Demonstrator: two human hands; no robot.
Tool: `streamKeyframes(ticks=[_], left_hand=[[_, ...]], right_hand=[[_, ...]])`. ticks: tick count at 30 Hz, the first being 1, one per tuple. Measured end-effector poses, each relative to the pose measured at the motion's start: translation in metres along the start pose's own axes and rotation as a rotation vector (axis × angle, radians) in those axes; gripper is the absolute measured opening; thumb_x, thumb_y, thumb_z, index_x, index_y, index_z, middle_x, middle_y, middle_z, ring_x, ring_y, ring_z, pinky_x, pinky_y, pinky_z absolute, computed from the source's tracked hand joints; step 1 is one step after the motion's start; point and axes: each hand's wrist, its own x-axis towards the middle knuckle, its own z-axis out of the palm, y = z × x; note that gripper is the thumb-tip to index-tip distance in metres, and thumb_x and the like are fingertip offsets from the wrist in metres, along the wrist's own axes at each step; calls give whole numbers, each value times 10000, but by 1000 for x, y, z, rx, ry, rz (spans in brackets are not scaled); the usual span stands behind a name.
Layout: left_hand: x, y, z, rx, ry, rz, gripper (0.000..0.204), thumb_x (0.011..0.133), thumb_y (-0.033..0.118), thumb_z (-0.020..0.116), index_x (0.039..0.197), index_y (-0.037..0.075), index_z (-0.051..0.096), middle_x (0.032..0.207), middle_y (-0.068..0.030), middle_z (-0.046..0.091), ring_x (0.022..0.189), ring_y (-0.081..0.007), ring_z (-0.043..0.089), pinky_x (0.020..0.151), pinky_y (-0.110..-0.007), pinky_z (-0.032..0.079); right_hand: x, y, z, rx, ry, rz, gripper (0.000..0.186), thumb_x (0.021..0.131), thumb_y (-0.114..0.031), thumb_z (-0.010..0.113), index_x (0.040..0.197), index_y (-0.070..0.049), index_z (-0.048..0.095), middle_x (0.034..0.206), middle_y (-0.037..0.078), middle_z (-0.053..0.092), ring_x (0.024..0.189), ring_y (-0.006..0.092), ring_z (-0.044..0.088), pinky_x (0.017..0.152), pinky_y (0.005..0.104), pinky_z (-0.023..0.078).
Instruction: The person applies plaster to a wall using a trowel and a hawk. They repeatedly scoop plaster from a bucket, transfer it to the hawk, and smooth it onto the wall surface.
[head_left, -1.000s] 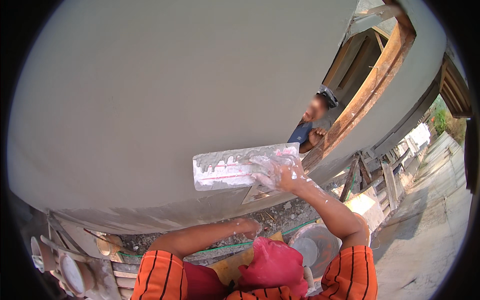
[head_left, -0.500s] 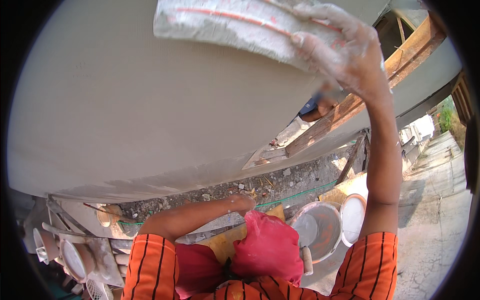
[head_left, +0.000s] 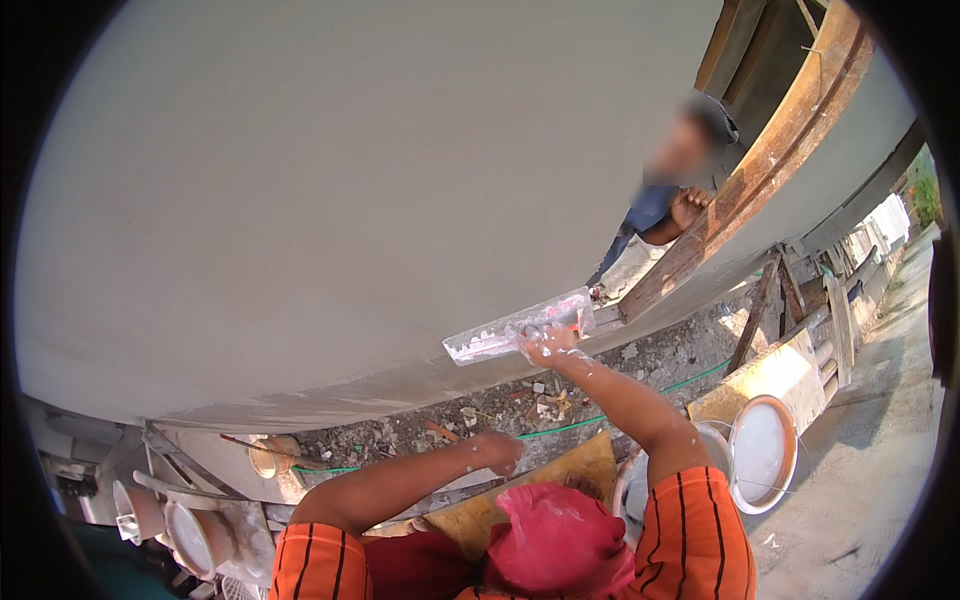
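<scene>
A long plastering trowel (head_left: 490,337), smeared white and pink with a reddish strip along it, lies near the lower part of the grey plastered wall (head_left: 300,200). My right hand (head_left: 548,345), spotted with white plaster, is closed around the trowel near its right end. Whether its blade touches the wall I cannot tell. My left hand (head_left: 497,453) hangs low above my red-clad knee (head_left: 555,535), apart from the wall. Its fingers are turned away and hidden.
A person (head_left: 655,205) stands at the wooden-framed opening (head_left: 740,190) on the right. Pale-filled buckets (head_left: 762,455) sit by my right arm, and more pots (head_left: 195,535) at the lower left. A green hose (head_left: 590,425) crosses the rubble strip below the wall. A board (head_left: 490,500) lies beneath me.
My right hand has brought the trowel from high on the wall down to its lower edge. The view has shifted, and more of the person at the opening shows.
</scene>
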Motion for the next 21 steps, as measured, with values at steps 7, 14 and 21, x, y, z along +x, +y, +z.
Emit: streamKeyframes(ticks=[7, 14, 21], left_hand=[[19, 1, 0, 110, 65, 124, 223, 711, 156, 598, 861, 0, 651, 831, -187, 654, 740, -331, 631, 608, -432, 485], [17, 46, -34, 188, -23, 275, 323, 741, 289, 578, 915, 34, 674, 861, -179, 673, 777, -340, 653, 681, -442, 509], [31, 28, -41, 188, 49, 257, 324, 743, 287, 582, 931, 39, 671, 880, -178, 671, 794, -335, 651, 687, -439, 506]], right_hand=[[25, -44, -5, 94, -249, 12, 387, 895, -313, 409, 1181, -114, 578, 1206, 150, 574, 1142, 334, 528, 946, 454, 420], [-68, -82, -319, 517, 352, -346, 551, 771, -260, 578, 1287, -89, 487, 1061, 155, 629, 991, 312, 585, 887, 418, 439], [-107, -139, -573, 913, 1148, -496, 526, 901, -201, 512, 1313, 98, 377, 661, 19, 495, 487, 76, 500, 444, 220, 462]])
